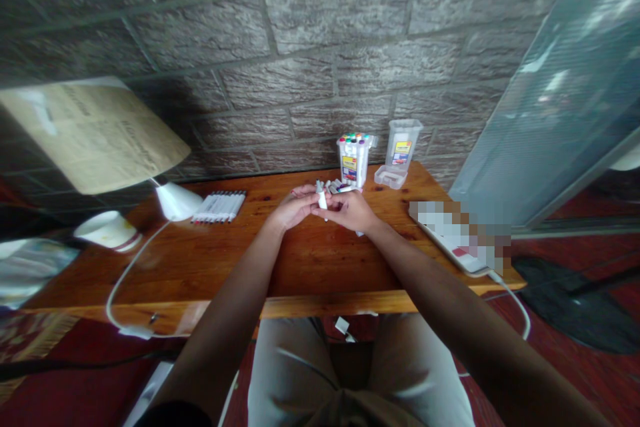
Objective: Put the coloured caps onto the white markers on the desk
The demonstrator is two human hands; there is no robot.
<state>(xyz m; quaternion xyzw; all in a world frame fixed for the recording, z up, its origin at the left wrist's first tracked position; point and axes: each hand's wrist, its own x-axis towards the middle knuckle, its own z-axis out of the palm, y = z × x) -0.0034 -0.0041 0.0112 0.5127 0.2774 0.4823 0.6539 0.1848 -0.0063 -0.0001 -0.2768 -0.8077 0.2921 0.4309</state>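
Both my hands meet above the middle of the wooden table (310, 260). My left hand (293, 208) is closed around a bundle of white markers (321, 195) that stick up between the fingers. My right hand (350, 210) is closed too, pinching the same bundle from the right side. More marker tips (336, 185) lie or poke out just behind the hands. A clear box of markers with coloured caps (354, 159) stands upright behind the hands. A row of several white markers (220, 207) lies flat to the left.
An empty clear box (403, 143) stands on its lid (391, 177) at the back right. A white desk lamp (175, 201) with its cable sits at the left, beside a white dish (106, 229). A flat device (463, 240) lies at the right edge. A brick wall (300, 47) stands behind.
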